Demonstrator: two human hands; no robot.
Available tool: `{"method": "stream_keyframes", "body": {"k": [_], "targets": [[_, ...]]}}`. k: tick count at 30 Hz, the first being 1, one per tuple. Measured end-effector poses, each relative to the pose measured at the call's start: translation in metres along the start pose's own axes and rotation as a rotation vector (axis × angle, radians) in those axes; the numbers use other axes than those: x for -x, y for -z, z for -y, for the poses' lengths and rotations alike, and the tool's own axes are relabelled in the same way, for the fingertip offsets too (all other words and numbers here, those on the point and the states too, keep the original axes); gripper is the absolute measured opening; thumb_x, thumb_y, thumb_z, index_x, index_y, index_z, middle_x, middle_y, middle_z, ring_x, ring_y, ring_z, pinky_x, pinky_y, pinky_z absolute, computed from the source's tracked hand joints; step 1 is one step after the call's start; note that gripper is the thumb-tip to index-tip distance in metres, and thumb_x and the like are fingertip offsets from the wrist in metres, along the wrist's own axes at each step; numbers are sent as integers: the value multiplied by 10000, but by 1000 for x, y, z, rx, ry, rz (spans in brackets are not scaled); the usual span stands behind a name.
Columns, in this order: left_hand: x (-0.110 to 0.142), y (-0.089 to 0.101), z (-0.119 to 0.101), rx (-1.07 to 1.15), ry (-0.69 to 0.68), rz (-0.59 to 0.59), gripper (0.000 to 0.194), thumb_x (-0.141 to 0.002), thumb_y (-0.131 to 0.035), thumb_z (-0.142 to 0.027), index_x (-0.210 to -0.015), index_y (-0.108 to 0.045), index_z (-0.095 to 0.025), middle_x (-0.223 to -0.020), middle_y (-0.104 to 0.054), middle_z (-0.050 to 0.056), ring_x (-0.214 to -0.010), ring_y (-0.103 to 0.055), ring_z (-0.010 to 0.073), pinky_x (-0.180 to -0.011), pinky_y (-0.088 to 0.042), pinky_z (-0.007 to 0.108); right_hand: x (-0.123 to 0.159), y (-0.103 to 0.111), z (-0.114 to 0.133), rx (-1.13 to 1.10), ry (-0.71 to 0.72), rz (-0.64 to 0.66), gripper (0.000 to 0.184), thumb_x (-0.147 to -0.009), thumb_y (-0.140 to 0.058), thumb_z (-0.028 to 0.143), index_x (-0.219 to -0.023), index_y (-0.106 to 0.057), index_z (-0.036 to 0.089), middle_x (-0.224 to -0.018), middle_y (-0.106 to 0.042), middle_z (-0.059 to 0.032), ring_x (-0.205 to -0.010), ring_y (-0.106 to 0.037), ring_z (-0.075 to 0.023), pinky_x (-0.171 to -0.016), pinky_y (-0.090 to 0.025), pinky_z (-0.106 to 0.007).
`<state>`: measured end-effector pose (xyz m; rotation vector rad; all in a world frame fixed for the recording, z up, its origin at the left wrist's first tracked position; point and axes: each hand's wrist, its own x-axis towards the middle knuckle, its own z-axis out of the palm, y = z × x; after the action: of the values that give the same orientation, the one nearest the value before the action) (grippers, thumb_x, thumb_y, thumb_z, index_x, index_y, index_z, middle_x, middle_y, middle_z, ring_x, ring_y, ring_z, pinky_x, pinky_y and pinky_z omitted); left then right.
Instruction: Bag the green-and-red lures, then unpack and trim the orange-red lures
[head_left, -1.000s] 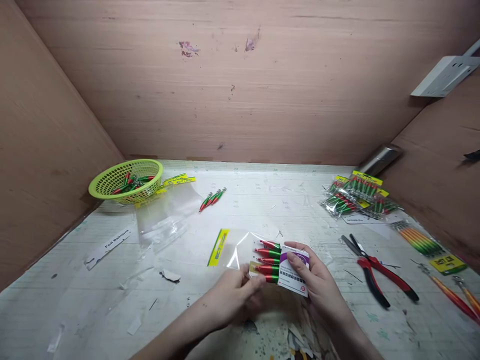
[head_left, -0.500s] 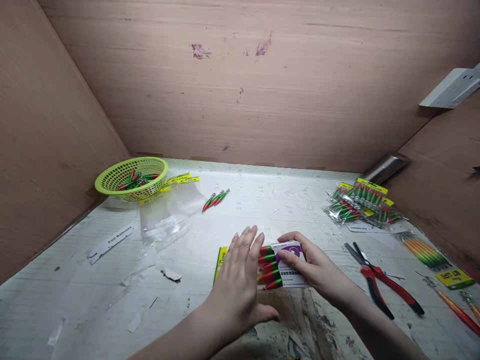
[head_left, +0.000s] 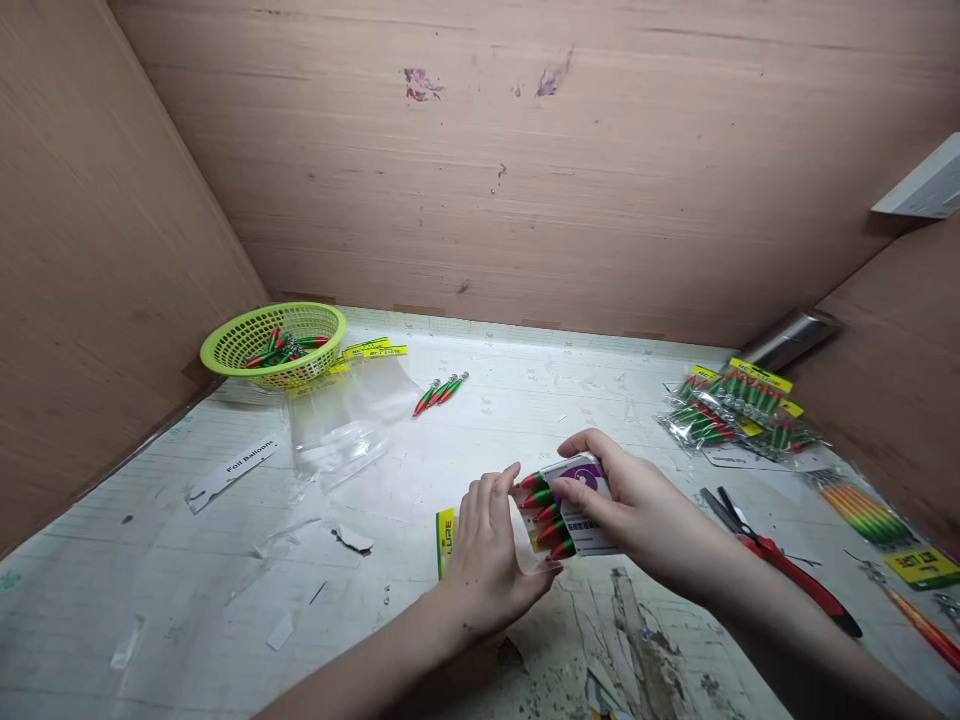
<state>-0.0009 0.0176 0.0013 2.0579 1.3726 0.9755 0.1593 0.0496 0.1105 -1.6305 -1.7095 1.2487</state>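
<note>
My left hand [head_left: 487,550] is closed around a clear plastic bag [head_left: 523,540] whose yellow header [head_left: 445,542] sticks out on the left. Between my hands lies a row of several red and green fishing lures [head_left: 549,518], their left ends at the bag's opening. My right hand [head_left: 645,510] grips a white and purple box [head_left: 592,538] pressed against the lures, thumb on top and fingers over the far edge. How far the lures reach inside the bag is hidden by my left hand.
A yellow-green basket [head_left: 274,345] of lures stands back left, beside flat clear bags [head_left: 341,410]. Three loose lures [head_left: 441,395] lie at centre back. Packed lures [head_left: 742,405] are piled at right, near red-handled pliers [head_left: 795,575] and a metallic roll [head_left: 791,338].
My left hand has closed from spread fingers onto the bag. The lures and box, in my right hand, have tilted and lifted slightly. The whole view has shifted a little.
</note>
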Motion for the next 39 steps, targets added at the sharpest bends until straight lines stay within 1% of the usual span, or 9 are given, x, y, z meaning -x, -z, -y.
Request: {"method": "stream_keyframes", "body": {"k": [4,6,10,12,17,20,23,30,39], "targets": [[0,-1,4,11,12,-30,710,-700,-649,-260,-1308,-292,-179,-1187,-474,141,-1082,-474,318,-891,-436,507,-8,-4,-1,76,33,27,219,-797,-604,393,-905,-540,215,-647,-581,15,-567,-520,-149,-495,-368,-244],[-1,0,5,17,8,-49,640,-703,-624,-246,-1264,-327,-173,-1153,-488,134,-1056,-480,308,-882,-437,497,-9,-6,-1,209,44,-25,183,-832,-570,391,-862,-529,215,-663,-604,-9,-589,-535,-163,-512,-366,-255],[-2,1,4,55,0,-31,608,-686,-620,-239,-1225,-345,-179,-1124,-486,123,-1030,-475,298,-864,-438,480,-8,-6,7,478,55,-85,252,-885,-500,445,-758,-517,228,-609,-592,-24,-539,-505,-166,-490,-302,-264],[-2,1,4,63,8,-15,611,-663,-632,-232,-1204,-352,-186,-1104,-485,114,-1006,-470,293,-841,-442,468,-10,-4,13,523,80,-44,294,-890,-493,443,-689,-507,229,-570,-572,-18,-510,-480,-156,-477,-280,-260],[-2,-2,8,36,27,12,667,-623,-707,-259,-1192,-368,-181,-1094,-490,113,-981,-464,295,-818,-436,465,-20,-6,6,430,122,75,292,-884,-486,427,-686,-561,226,-559,-584,-12,-493,-502,-150,-464,-315,-252],[-4,0,10,46,42,65,736,-626,-762,-324,-1232,-367,-190,-1106,-502,110,-1000,-472,303,-830,-436,469,-22,-12,-9,354,157,66,292,-878,-474,442,-725,-584,219,-623,-616,-23,-567,-543,-165,-502,-359,-254],[-6,3,10,64,59,71,764,-623,-792,-379,-1236,-372,-201,-1120,-505,106,-1008,-478,300,-845,-435,470,-21,-13,-19,228,145,1,327,-868,-470,493,-759,-594,211,-609,-595,-11,-555,-531,-159,-493,-368,-250],[-6,3,9,86,37,59,799,-597,-774,-296,-1256,-330,-208,-1146,-492,113,-1029,-474,309,-867,-427,480,-20,-8,-19,155,192,24,311,-849,-552,492,-759,-618,201,-606,-601,7,-565,-534,-145,-502,-395,-238],[-4,-1,16,92,17,63,890,-591,-698,-228,-1351,-235,-218,-1174,-457,119,-1070,-455,322,-921,-405,516,-29,-7,-23,55,157,53,379,-806,-588,559,-724,-610,190,-591,-555,16,-549,-507,-136,-495,-389,-235]]}}
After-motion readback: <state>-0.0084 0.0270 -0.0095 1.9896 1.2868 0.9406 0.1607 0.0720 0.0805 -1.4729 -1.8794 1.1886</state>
